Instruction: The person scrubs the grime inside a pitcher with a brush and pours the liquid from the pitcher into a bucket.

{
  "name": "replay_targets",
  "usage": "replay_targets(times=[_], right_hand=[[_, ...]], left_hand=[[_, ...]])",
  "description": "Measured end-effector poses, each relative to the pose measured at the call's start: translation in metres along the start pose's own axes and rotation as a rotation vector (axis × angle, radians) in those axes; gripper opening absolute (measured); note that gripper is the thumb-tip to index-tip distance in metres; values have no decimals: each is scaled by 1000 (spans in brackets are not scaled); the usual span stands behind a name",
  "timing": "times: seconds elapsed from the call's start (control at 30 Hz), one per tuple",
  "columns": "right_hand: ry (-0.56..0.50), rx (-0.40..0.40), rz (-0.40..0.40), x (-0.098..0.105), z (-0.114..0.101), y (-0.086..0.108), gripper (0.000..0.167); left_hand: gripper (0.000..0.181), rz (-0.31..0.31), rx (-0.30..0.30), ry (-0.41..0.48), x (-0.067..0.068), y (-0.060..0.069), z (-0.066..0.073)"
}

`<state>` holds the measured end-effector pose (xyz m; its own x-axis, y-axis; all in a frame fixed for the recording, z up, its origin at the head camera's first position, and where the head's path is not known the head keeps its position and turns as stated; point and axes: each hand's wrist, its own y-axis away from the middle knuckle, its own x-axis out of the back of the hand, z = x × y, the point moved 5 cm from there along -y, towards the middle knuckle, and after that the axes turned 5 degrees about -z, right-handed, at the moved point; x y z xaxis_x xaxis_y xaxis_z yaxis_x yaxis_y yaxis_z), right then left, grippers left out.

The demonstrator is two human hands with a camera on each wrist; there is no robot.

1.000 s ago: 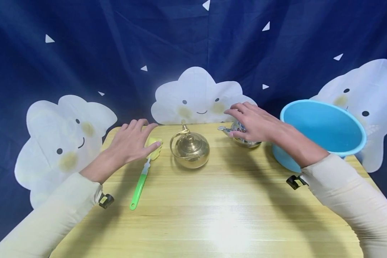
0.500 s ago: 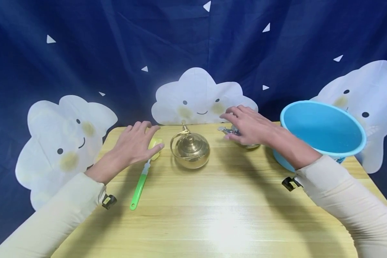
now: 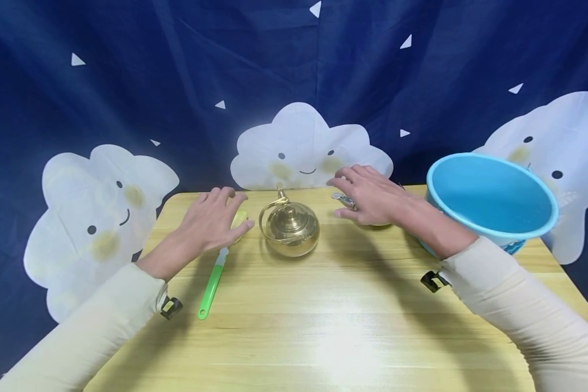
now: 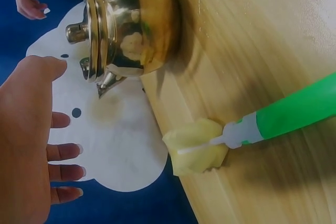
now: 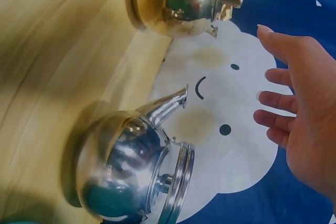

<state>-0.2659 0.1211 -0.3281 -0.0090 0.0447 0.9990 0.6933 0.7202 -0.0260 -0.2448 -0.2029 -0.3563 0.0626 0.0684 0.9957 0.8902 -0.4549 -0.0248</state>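
My left hand (image 3: 210, 220) hovers with spread fingers above a sponge brush, whose yellow sponge head (image 4: 197, 145) and green handle (image 4: 299, 111) lie on the table. Nothing is in its grasp. A gold-coloured teapot (image 3: 294, 231) with a looped handle stands upright between the two hands, touched by neither. Over a silver teapot (image 5: 126, 166) floats my right hand (image 3: 369, 196), fingers loosely bent and apart from the pot. In the head view that hand hides most of the silver teapot, leaving its spout (image 3: 344, 200) showing to the left.
A light blue plastic bucket (image 3: 490, 190) stands at the table's right side, near my right forearm. The wooden table (image 3: 284, 316) ends at the back against a dark blue curtain (image 3: 274, 54) with white clouds.
My left hand has shifted a little right and nearer to me. The right hand has drifted left and slightly lower, covering more of the silver teapot. The objects have stayed put.
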Motion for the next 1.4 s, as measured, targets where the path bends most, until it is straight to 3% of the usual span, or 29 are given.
replay_targets(times=[0.67, 1.4], right_hand=[[-14, 23, 8, -8, -19, -15, 67], [-40, 82, 24, -25, -44, -33, 61]], left_hand=[[69, -7, -28, 36, -11, -2, 10], [62, -38, -12, 62, -18, -9, 22]])
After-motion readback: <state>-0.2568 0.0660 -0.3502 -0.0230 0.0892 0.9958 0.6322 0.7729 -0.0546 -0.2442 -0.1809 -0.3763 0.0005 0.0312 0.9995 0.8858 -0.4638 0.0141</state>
